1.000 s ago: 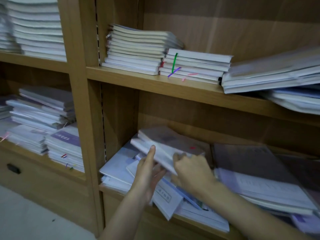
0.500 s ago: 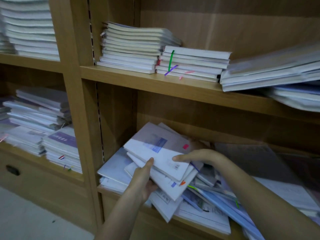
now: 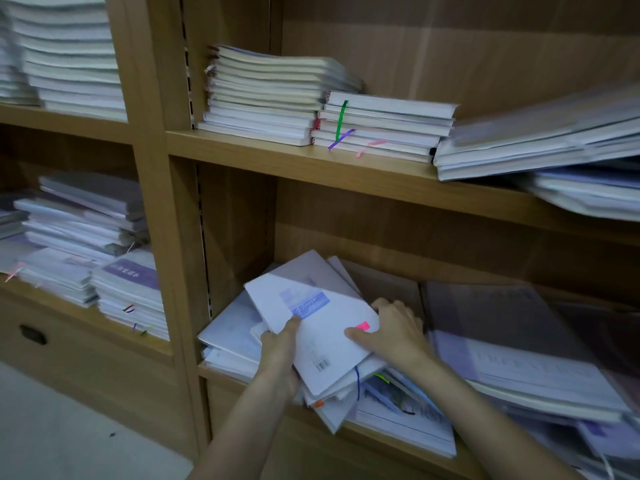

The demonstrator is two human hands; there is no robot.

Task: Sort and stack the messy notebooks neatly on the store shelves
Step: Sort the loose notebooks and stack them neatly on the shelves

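Note:
A small bundle of white notebooks (image 3: 322, 344) sits tilted on the lower shelf (image 3: 388, 433), its top cover bearing a blue label and a pink tab. My left hand (image 3: 280, 355) grips the bundle's left edge, thumb on the cover. My right hand (image 3: 391, 332) holds its right edge, thumb on top near the pink tab and fingers curled behind. Under the bundle lies a messy heap of white notebooks (image 3: 398, 407) with coloured ribbons sticking out. A large dark-covered notebook pile (image 3: 512, 344) lies to the right.
The upper shelf (image 3: 311, 164) carries two neat stacks (image 3: 266, 95) and slanting piles at the right (image 3: 540, 143). The left bay holds several more stacks (image 3: 86, 244). A wooden upright (image 3: 156, 216) divides the bays. Pale floor (image 3: 52, 427) lies below left.
The bundle has been gathered and lifted slightly, now lying flatter with the blue label showing. My right hand moved from the bundle's near side to its right edge; the view shifted closer.

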